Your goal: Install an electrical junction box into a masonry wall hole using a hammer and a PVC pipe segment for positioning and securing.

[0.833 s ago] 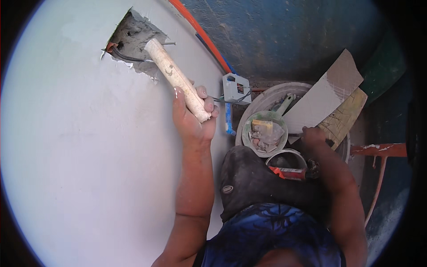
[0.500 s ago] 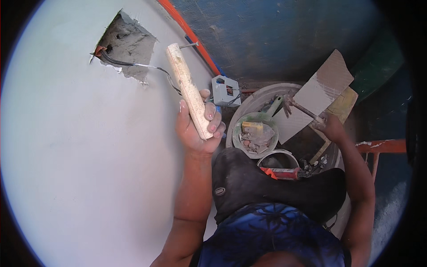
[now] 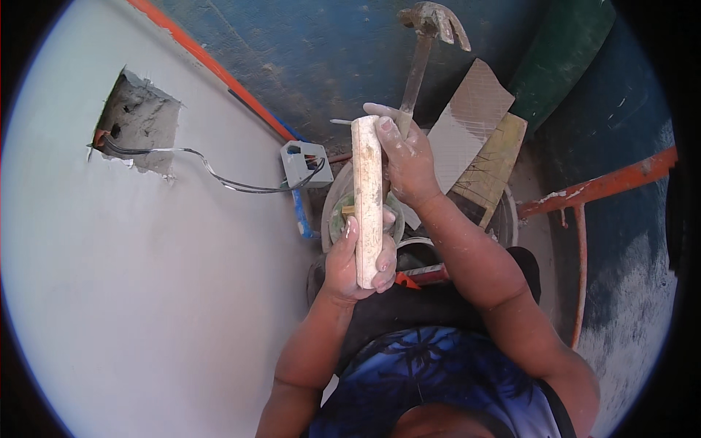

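My left hand (image 3: 340,269) is closed round the lower part of a whitish wooden stick (image 3: 368,197), held upright in front of me. Near the stick's upper end a nail (image 3: 340,122) sticks out to the left. In my right hand (image 3: 413,166) is a worn claw hammer (image 3: 418,67), its head up and its claw curving to the right. The right thumb and fingertips are at the top of the stick. How much of the hammer's handle lies behind the hand is hidden.
Left, the pale wall has a square hole (image 3: 142,120) with dark cables running to a grey electrical box (image 3: 307,165). Beyond my hands are a cardboard piece (image 3: 473,120), a yellowish board (image 3: 491,169) and a round tub. An orange metal bar (image 3: 599,182) stands at the right.
My right hand has come up and left with the hammer to the stick's top. The left hand has moved right and lower; the stick is more upright. The view has shifted right.
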`<state>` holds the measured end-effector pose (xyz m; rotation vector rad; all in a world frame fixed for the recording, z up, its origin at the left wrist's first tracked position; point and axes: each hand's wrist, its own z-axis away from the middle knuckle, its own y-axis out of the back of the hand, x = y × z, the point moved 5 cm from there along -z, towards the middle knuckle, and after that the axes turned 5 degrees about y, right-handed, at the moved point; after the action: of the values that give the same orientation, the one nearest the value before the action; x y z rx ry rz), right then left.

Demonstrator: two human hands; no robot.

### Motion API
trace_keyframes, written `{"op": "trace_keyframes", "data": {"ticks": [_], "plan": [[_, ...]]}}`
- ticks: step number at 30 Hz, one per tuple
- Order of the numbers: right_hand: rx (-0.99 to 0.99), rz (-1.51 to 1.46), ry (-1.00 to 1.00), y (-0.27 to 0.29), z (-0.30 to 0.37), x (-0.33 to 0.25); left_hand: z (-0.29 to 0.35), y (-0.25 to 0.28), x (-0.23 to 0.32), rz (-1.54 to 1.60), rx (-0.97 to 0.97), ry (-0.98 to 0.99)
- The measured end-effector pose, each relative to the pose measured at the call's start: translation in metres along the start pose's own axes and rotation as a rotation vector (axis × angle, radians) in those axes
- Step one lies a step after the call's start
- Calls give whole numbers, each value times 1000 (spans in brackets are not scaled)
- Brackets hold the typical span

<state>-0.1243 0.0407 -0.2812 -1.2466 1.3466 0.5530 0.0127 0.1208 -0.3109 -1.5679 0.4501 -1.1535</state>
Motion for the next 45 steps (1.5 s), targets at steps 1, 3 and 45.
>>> {"op": "trace_keyframes", "data": {"ticks": [1, 3, 45], "plan": [[9, -91, -23, -3, 3, 3, 2, 2, 2, -69, 47, -2], [-23, -127, -96, 1, 3, 8, 3, 2, 5, -225, 178, 4], [-390, -10, -295, -92, 15, -16, 45, -3, 170, -335, 748, -783]]}}
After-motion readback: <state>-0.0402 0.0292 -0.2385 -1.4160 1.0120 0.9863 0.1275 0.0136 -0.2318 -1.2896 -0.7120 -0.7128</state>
